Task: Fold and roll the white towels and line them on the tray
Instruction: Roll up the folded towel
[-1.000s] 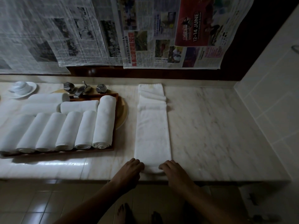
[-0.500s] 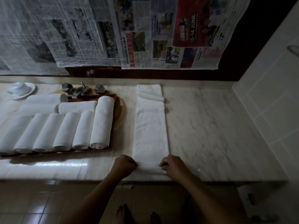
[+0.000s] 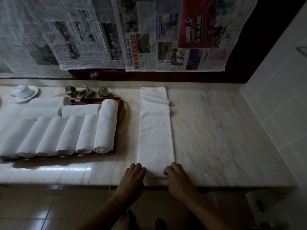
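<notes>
Tray: wooden tray [image 3: 103, 99] on the left of the marble counter [image 3: 216, 130], filled with rolled towels [image 3: 86, 133].
Contents: six rolls side by side in front, spiral ends toward the person. About three more lie crosswise behind them.
Flat towel: folded towel [image 3: 155, 130] lies as a narrow strip on the counter, just right of the tray and apart from it.
Axis: the long axis runs from the counter's near edge straight to the back wall. The far end is rumpled.
Left hand [image 3: 132, 178]: fingers curled over the strip's near left corner, gripping it.
Right hand [image 3: 178, 178]: the same at the near right corner.
Hidden: the fingertips and the towel's near edge are tucked under the knuckles. The leftmost roll is cut by the frame.
Dim: a cup and saucer [image 3: 22, 93] and tap fittings [image 3: 83, 93] sit behind the tray, with newspaper [image 3: 149, 39] on the wall.
</notes>
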Demonstrator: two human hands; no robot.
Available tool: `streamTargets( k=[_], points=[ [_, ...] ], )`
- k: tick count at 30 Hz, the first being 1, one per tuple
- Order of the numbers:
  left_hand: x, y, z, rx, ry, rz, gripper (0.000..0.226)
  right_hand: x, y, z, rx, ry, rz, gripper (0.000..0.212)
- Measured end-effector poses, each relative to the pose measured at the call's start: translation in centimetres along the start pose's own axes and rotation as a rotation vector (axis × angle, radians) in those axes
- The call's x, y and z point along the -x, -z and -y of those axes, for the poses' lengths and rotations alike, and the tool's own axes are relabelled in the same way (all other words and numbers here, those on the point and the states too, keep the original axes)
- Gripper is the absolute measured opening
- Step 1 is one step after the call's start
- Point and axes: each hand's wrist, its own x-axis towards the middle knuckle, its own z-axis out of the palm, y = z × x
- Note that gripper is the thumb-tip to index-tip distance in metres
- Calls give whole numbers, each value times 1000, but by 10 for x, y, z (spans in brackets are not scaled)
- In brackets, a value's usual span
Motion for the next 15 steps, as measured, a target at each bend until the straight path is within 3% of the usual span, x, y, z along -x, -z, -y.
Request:
streamTargets(
  k=[4, 12, 15],
  points=[
    [-4, 3, 3, -11, -12, 11, 48, 0, 3, -3, 41, 74, -11, 36],
    [-11, 8, 11, -46, -28, -10, 40, -5, 8, -8, 129, 127, 7, 50],
    [-9, 14, 13, 85, 37, -31, 31, -5, 10, -14, 68, 80, 37, 46]
  ],
)
